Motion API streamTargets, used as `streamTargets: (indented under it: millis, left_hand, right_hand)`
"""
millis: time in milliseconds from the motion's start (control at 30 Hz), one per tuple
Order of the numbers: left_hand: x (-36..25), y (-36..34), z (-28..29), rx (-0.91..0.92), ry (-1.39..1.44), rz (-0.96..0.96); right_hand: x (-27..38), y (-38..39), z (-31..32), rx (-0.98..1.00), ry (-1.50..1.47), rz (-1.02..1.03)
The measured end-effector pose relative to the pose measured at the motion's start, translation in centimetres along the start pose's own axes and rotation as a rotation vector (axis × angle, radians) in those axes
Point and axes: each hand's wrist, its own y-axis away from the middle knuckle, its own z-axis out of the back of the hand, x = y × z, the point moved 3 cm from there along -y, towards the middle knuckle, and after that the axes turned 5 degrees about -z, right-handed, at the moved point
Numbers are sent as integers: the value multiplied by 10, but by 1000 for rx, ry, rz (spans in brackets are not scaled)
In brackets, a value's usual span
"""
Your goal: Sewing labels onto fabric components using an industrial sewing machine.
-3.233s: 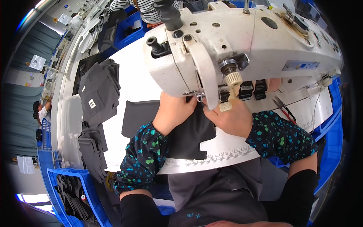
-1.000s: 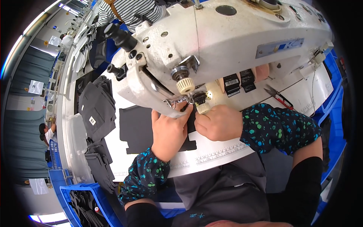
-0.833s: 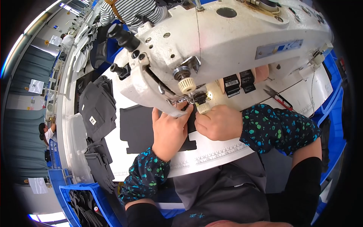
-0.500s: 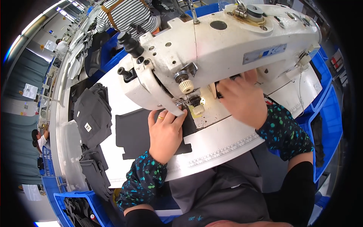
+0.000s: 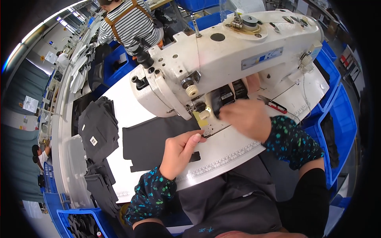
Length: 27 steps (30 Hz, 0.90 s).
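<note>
Your left hand [image 5: 177, 154] is in front of the sewing machine [image 5: 222, 55], over the right part of the dark cloth [image 5: 145, 139]. Its thumb and forefinger lie close together, but you cannot tell whether that grip has caught the cloth. The cloth lies flat on the tabletop [image 5: 129, 104], in front of the machine's needle end and to its left. Your right hand [image 5: 248, 119] is blurred, in front of the machine's arm and near the black labels [image 5: 239, 88] under it; whether its grip holds anything, you cannot tell. Red-handled snips [image 5: 276, 106] lie under the machine's right part. A dark pile [image 5: 99, 127] sits left of the machine, and a blue bin [image 5: 344, 137] stands to its right.
</note>
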Motion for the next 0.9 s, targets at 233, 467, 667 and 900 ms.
streamTargets:
  millis: [233,467,667,900]
  left_hand:
    - [19,0,-7,63,267,125]
    - [19,-7,1,4,297,63]
    - [21,-8,1,-64,367,81]
    - [20,-9,6,24,303,106]
  right_hand:
    - [65,11,-14,120,-197,96]
    - [-15,24,-18,247,202,-310]
    - [-23,21,-15,267,136,-279]
    - [-56,11,5,-22,323,-163]
